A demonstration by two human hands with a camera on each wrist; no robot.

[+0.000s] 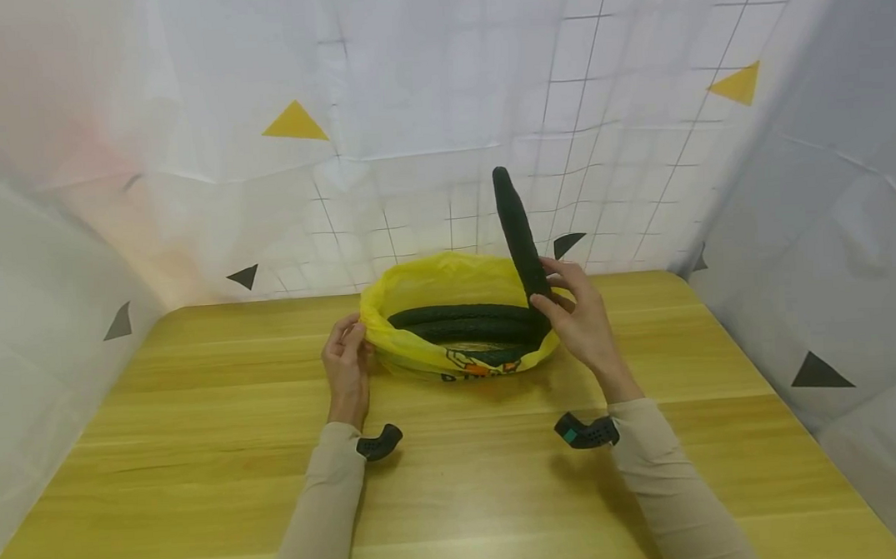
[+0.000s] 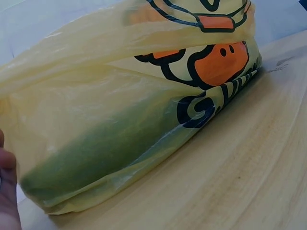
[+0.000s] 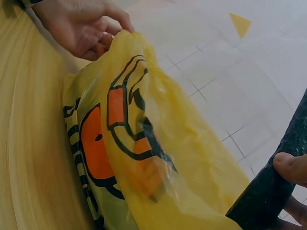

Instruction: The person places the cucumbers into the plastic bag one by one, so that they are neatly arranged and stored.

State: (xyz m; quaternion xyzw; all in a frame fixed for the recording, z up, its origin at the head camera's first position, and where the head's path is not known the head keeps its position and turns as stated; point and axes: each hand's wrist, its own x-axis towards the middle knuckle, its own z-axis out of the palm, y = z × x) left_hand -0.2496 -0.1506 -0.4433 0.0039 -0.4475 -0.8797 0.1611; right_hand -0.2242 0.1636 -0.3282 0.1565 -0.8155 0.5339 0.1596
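A yellow plastic bag [image 1: 391, 340] with a printed cartoon lies on the table, its mouth spread open. Several dark green cucumbers [image 1: 465, 330] lie lengthwise inside it. My left hand [image 1: 347, 367] pinches the bag's left rim between thumb and fingers. One cucumber [image 1: 518, 230] stands tilted up at the bag's right end, gripped near its lower part by my right hand [image 1: 581, 319]; its lower end is in the bag's mouth. In the left wrist view, a green shape [image 2: 100, 153] shows through the thin plastic. The right wrist view shows my right thumb [image 3: 290, 166] against the held cucumber.
The wooden table [image 1: 457, 496] runs up to a white sheeted back wall [image 1: 424, 72] with grid lines and yellow and black triangles. White sheets also hang at both sides. A dark wrist device [image 1: 380, 442] sits on my left wrist, another [image 1: 586, 432] on my right.
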